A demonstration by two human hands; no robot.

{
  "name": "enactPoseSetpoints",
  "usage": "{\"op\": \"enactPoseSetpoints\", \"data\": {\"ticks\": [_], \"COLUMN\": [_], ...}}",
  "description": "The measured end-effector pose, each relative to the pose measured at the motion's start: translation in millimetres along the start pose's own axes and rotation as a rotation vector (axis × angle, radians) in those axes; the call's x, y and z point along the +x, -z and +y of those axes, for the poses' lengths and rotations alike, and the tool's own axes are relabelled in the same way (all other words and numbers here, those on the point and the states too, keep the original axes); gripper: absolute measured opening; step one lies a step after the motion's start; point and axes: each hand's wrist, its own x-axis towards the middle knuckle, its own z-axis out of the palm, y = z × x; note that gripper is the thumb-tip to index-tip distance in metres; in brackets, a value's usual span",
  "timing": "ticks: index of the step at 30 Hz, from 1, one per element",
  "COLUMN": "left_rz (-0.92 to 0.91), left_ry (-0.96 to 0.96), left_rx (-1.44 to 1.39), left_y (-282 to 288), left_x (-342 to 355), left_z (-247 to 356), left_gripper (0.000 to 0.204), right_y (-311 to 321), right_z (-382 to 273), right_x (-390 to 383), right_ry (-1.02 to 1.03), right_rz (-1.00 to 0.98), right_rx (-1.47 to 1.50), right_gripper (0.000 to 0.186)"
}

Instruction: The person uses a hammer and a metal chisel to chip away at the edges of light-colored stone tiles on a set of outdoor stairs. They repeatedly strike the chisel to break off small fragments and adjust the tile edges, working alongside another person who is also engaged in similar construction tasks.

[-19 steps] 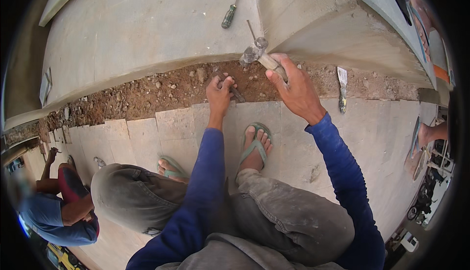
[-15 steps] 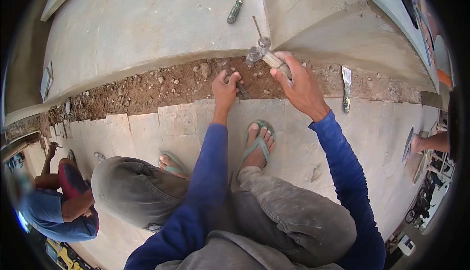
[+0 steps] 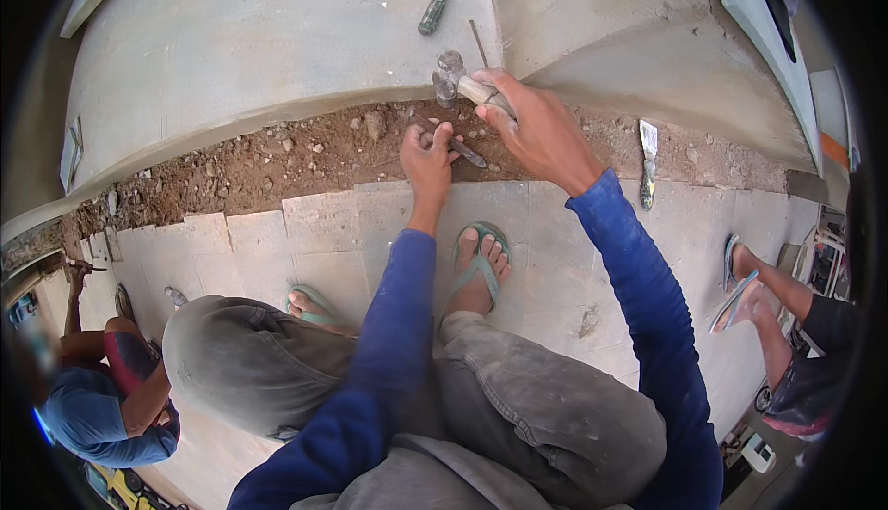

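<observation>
My left hand [image 3: 427,166] is closed round a dark metal chisel [image 3: 471,155], which slants over a strip of brown soil [image 3: 250,166]. One end of the chisel juts out to the right of my fingers. My right hand [image 3: 544,128] grips a hammer [image 3: 450,79] by its pale, worn handle. The hammer's dusty head is raised just above and beyond the left hand, apart from the chisel. A thin metal rod [image 3: 477,42] lies on the grey slab behind the hammer.
A green-handled screwdriver [image 3: 433,12] rests on the slab. A putty knife [image 3: 648,164] lies across the soil and paving edge [image 3: 573,223] at right. One person [image 3: 97,413] crouches at far left. Another person's legs [image 3: 772,311] show at far right.
My right hand and the hammer have moved left, towards the left hand. The chisel lies at a flatter slant. More of the person at far right has come into view.
</observation>
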Motion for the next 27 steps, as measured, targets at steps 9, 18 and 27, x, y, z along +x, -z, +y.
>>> {"op": "enactPoseSetpoints", "data": {"ticks": [9, 18, 27], "left_rz": [-0.059, -0.042, 0.044], "left_ry": [0.049, -0.001, -0.047], "left_rx": [0.078, 0.358, 0.429], "left_y": [-11, -3, 10], "left_x": [-9, 3, -5], "left_z": [-36, -29, -55], "left_gripper": [0.019, 0.014, 0.02], "right_y": [14, 15, -6], "right_z": [4, 1, -18], "right_x": [-4, 1, 44], "right_ry": [-0.06, -0.114, 0.042], "right_rz": [0.039, -0.065, -0.284], "right_rx": [-0.032, -0.067, -0.192], "right_gripper": [0.036, 0.038, 0.036]}}
